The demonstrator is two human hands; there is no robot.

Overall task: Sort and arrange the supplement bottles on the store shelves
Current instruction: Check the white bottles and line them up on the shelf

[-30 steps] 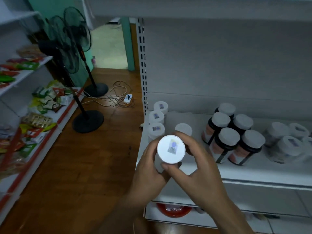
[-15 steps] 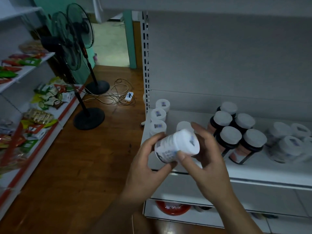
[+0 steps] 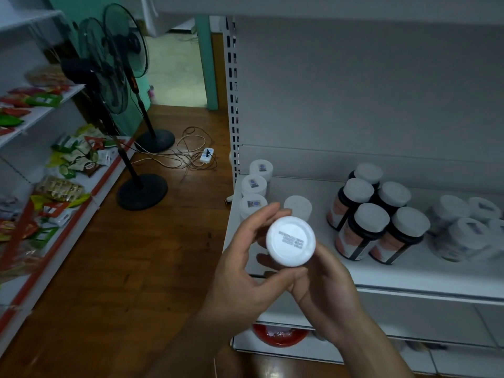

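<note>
White shelf [image 3: 381, 278], L hand [image 3: 240, 274] & R hand [image 3: 327, 290] gripping smooth round plastic bottle [image 3: 290, 241], printed base up

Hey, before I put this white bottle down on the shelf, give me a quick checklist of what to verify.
1. Grip: left hand and right hand both hold the white bottle: ok.
2. Right way up: its printed end faces the camera, with no sticker like the lids of the shelved white bottles: not ok.
3. Matching group found, at the left end of the shelf: ok.
4. Bare shelf between them and the dark bottles: ok.
5. Print readable: cannot tell.
</note>
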